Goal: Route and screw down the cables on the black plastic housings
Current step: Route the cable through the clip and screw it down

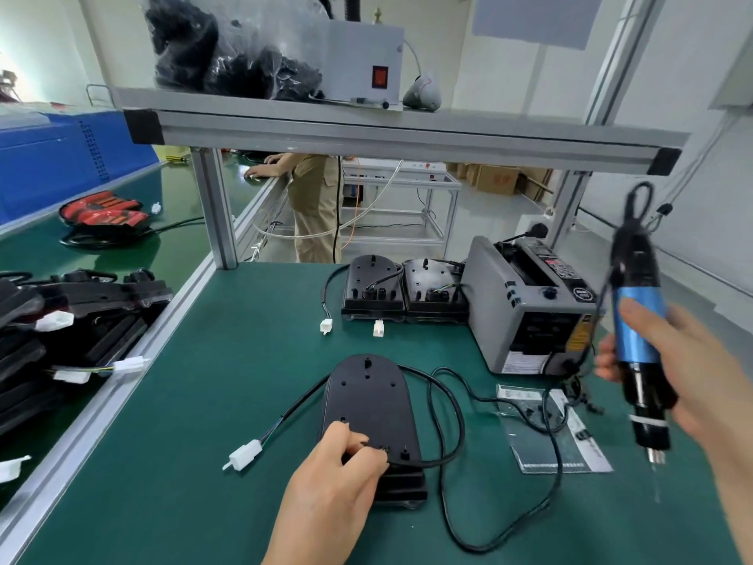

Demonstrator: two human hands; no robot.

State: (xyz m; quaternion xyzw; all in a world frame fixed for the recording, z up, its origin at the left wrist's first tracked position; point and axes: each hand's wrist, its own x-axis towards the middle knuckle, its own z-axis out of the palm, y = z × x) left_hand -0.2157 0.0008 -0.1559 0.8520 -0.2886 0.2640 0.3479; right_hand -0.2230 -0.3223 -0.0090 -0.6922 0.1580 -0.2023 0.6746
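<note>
L grip [338, 471] pinches cable [462, 426] at near end of black housing [366, 397] lying flat on tabletop [228, 360], R grip [692, 377] wrapped round blue screwdriver [637, 332] held up off to right: screw-down step, next move prob needs bit lowered square beside L fingers.

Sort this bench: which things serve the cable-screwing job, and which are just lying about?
In use: front black housing, its cable, white connector, blue screwdriver in the right hand, left hand pinching the cable.
Lying about: grey machine, clear packet, bagged black parts on the shelf.
</note>
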